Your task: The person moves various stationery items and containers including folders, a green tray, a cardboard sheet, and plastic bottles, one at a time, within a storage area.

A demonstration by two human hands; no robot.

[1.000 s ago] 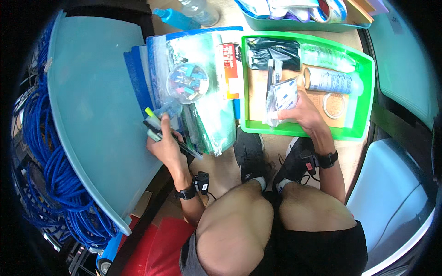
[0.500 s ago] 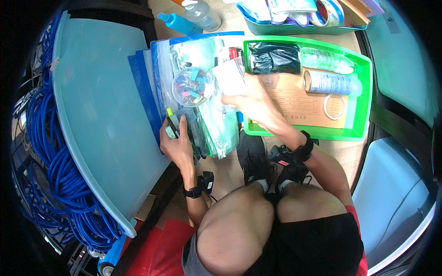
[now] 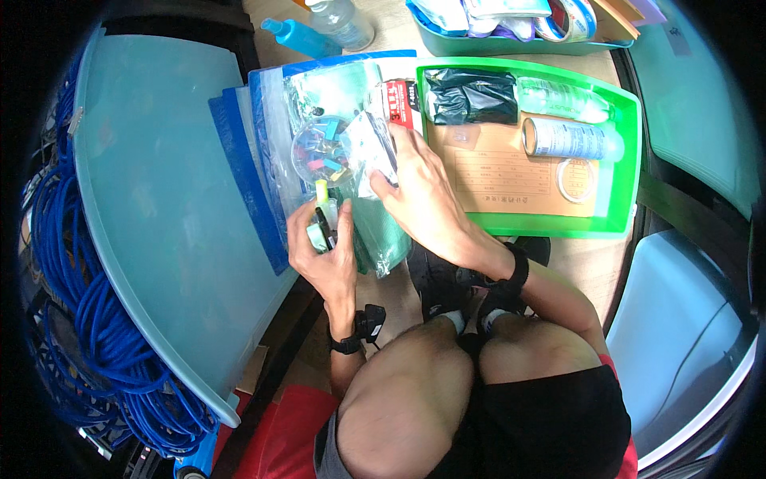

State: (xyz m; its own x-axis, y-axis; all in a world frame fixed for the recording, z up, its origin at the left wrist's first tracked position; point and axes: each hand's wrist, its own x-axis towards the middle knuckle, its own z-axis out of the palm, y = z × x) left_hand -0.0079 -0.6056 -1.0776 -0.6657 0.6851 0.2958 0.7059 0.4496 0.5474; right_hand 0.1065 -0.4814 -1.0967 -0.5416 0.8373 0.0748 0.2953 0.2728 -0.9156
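Observation:
My left hand (image 3: 327, 251) is closed around several pens (image 3: 322, 214), one with a yellow-green cap, over blue and clear plastic folders (image 3: 263, 144). My right hand (image 3: 423, 191) grips a white packet in clear plastic (image 3: 372, 140), held against the green plastic sleeves (image 3: 331, 80) and beside a round clear container of coloured clips (image 3: 317, 152). A red-and-white package (image 3: 402, 102) lies just above that hand. To the right, a green tray (image 3: 625, 191) holds a black plastic bag (image 3: 471, 92), a clear bottle (image 3: 562, 100), a cylindrical can (image 3: 570, 137), a white ring (image 3: 574, 197) and brown card (image 3: 511, 176).
A blue spray bottle (image 3: 302, 38) and a clear bottle (image 3: 341, 24) stand behind, beside a teal bin (image 3: 519, 48) of supplies. A pale blue panel (image 3: 159, 176) and coiled blue cables (image 3: 104, 319) are on the left. My feet and knees are below.
My right hand has moved left with the white packet, out of the green tray onto the sleeves. My left hand has shifted rightward with the pens.

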